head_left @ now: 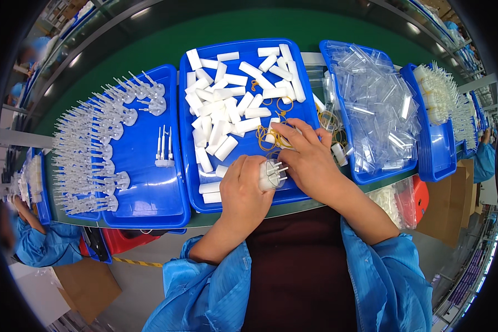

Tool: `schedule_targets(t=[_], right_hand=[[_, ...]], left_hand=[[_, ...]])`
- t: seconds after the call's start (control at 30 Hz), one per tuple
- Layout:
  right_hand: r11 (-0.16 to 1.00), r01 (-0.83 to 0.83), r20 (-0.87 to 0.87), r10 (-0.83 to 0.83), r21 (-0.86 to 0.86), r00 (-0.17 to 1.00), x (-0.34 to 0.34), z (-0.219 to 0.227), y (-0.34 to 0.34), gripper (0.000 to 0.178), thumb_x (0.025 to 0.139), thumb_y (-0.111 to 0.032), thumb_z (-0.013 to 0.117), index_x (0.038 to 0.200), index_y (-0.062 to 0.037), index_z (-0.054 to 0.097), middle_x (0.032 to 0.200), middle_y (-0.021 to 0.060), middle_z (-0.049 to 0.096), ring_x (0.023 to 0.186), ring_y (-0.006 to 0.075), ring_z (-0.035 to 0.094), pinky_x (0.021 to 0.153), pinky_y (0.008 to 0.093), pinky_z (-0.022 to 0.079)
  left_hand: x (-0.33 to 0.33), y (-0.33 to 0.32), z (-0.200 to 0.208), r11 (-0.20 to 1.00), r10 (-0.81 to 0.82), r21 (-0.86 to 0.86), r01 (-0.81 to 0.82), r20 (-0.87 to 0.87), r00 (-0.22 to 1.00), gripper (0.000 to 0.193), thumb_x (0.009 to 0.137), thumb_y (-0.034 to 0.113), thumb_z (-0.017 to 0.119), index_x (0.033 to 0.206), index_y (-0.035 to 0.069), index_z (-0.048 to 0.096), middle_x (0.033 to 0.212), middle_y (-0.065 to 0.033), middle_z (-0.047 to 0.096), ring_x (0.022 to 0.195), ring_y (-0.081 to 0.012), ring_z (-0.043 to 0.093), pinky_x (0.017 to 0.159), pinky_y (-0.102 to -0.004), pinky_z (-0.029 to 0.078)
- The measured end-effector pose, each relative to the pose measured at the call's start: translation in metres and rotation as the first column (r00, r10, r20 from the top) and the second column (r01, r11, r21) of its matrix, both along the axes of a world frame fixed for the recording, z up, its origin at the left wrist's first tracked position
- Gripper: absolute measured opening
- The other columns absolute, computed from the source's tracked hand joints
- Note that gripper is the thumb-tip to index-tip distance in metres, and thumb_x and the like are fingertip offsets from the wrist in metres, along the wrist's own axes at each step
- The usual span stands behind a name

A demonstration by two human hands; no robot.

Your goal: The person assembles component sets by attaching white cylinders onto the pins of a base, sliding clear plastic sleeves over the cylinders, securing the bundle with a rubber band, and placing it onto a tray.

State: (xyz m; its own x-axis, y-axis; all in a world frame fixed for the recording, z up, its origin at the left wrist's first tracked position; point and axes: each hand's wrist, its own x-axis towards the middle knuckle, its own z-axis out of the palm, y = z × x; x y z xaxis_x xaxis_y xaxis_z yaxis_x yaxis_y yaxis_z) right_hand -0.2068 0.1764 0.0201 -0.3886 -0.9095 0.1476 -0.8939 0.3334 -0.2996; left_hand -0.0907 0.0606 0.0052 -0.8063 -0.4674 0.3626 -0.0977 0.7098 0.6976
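My left hand is closed around a bundle of thin white-tipped prongs wrapped in what looks like a clear plastic sleeve; its prong ends point right. My right hand is beside the bundle, thumb close to the prongs. Its other fingers are apart and reach over yellow rubber bands and a white piece in the middle blue tray. Whether the fingertips grip a band is not clear. Many white foam-like cylinders lie loose in that tray.
At left, a blue tray holds rows of white pronged pieces and one separate cluster. At right, another blue tray is heaped with clear plastic sleeves. Beyond it are stacked trays of bundled pieces. Co-workers' arms show at both edges.
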Motion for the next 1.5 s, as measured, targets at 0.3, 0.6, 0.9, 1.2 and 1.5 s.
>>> schedule_targets(t=[0.3,0.6,0.9,1.2,1.5], right_hand=[[0.969,0.018,0.186,0.029,-0.248,0.982,-0.009,0.029,0.007,0.013,0.073,-0.007,0.067,0.079,-0.0089,0.055,0.119,0.0071,0.052,0.114,0.0264,0.045,0.088,0.0409,0.028],[0.971,-0.022,0.442,0.127,-0.237,0.888,-0.003,0.029,0.009,0.008,0.080,-0.008,0.062,0.083,-0.0090,0.054,0.102,0.0052,0.054,0.098,0.0223,0.052,0.084,0.0344,0.031],[0.971,0.120,0.714,0.067,-0.208,0.697,-0.008,0.021,0.010,0.011,0.077,-0.011,0.068,0.085,-0.0066,0.063,0.073,0.0042,0.061,0.072,0.0193,0.060,0.072,0.0300,0.042],[0.924,0.156,0.419,0.004,-0.348,0.908,-0.015,0.014,0.015,0.010,0.070,-0.012,0.073,0.078,-0.0095,0.069,0.084,0.0026,0.057,0.083,0.0187,0.056,0.076,0.0311,0.039],[0.944,0.057,0.570,0.147,-0.324,0.809,0.000,0.026,0.017,0.009,0.074,-0.008,0.070,0.081,-0.0070,0.065,0.089,0.0053,0.050,0.085,0.0194,0.051,0.074,0.0306,0.041]], left_hand=[[0.006,-0.005,0.008,0.683,-0.021,0.717,0.140,-0.172,0.985,0.033,0.068,-0.007,0.067,0.095,0.004,0.051,0.097,-0.0097,0.061,0.074,-0.0118,0.061,0.068,-0.0238,0.049],[0.006,-0.004,0.011,0.482,-0.089,0.855,0.190,-0.168,0.982,0.031,0.070,-0.007,0.067,0.094,0.003,0.050,0.090,-0.0091,0.063,0.076,-0.0093,0.060,0.068,-0.0227,0.049],[0.003,-0.005,0.011,0.545,-0.029,0.828,0.130,-0.136,0.990,0.029,0.069,-0.007,0.067,0.092,0.002,0.051,0.081,-0.0058,0.062,0.075,-0.0102,0.060,0.068,-0.0227,0.049],[0.003,-0.004,0.012,0.736,0.011,0.676,0.027,-0.053,0.999,0.032,0.069,-0.007,0.067,0.095,0.002,0.050,0.088,-0.0076,0.063,0.074,-0.0097,0.059,0.068,-0.0218,0.048],[0.004,0.006,0.009,0.482,-0.064,0.852,0.202,-0.196,0.978,0.032,0.070,-0.010,0.065,0.094,0.004,0.049,0.094,-0.0095,0.062,0.076,-0.0091,0.057,0.069,-0.0225,0.048]])
